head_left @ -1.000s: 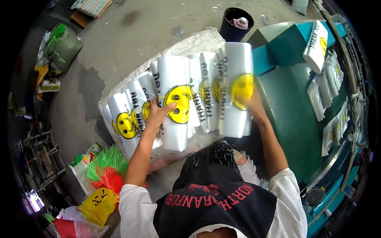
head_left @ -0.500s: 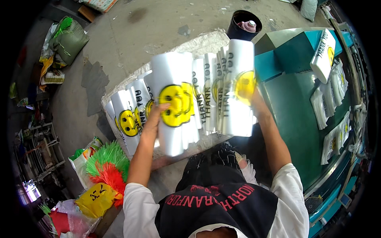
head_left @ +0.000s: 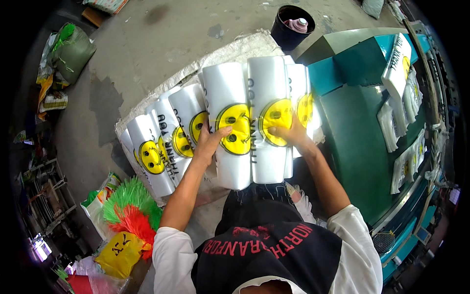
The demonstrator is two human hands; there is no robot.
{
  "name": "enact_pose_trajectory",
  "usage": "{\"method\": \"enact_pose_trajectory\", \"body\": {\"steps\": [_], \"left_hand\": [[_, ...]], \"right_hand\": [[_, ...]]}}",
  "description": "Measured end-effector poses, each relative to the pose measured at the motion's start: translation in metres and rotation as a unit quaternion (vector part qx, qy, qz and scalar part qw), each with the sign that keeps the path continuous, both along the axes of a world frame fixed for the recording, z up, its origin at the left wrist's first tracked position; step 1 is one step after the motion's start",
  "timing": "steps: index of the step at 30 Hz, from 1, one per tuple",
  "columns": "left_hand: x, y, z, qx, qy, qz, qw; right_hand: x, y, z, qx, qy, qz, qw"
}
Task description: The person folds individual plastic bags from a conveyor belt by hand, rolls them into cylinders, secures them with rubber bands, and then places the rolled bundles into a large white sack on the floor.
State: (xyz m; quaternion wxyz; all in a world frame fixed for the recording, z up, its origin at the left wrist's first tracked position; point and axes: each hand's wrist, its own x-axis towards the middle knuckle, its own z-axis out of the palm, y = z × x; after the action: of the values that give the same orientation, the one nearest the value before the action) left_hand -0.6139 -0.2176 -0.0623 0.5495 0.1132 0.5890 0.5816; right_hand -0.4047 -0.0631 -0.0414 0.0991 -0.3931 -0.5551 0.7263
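Several white rolled bundles of plastic bags with yellow smiley faces lie side by side on a white woven mat (head_left: 230, 51) on the floor. My left hand (head_left: 211, 142) grips the left edge of one bundle (head_left: 229, 122) near the middle of the row. The neighbouring bundle (head_left: 268, 115) has my right hand (head_left: 290, 133) pressed on its yellow face, fingers spread. More bundles (head_left: 156, 147) fan out to the left, and another bundle (head_left: 304, 105) lies to the right.
A teal machine (head_left: 352, 127) stands on the right with more bag stacks (head_left: 397, 68) on it. A black bucket (head_left: 292, 24) holding a pink bottle sits beyond the mat. A green and red brush (head_left: 129, 210), a yellow bag (head_left: 120, 250) and a green sack (head_left: 71, 54) lie at the left.
Both hands have drawn the two middle bundles closer together and toward me. My right hand has slid left from the far bundle's edge onto the face of the second bundle.
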Motion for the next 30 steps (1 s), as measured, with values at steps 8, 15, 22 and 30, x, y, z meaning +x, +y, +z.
{"method": "enact_pose_trajectory", "body": {"steps": [8,15,22,30], "left_hand": [[-0.011,-0.003,0.006,-0.002,-0.092,-0.012,0.996],[-0.018,-0.009,-0.013,0.0,-0.121,-0.015,0.993],[-0.03,-0.003,-0.005,0.012,-0.151,-0.019,0.988],[0.015,0.018,-0.022,-0.012,-0.163,-0.046,0.985]], "right_hand": [[-0.005,-0.001,0.006,-0.028,-0.023,0.009,0.999],[-0.011,0.002,0.006,-0.073,0.018,0.085,0.994],[-0.02,-0.027,-0.02,-0.115,0.133,-0.085,0.981],[0.054,-0.001,-0.005,-0.154,0.111,-0.051,0.981]]}}
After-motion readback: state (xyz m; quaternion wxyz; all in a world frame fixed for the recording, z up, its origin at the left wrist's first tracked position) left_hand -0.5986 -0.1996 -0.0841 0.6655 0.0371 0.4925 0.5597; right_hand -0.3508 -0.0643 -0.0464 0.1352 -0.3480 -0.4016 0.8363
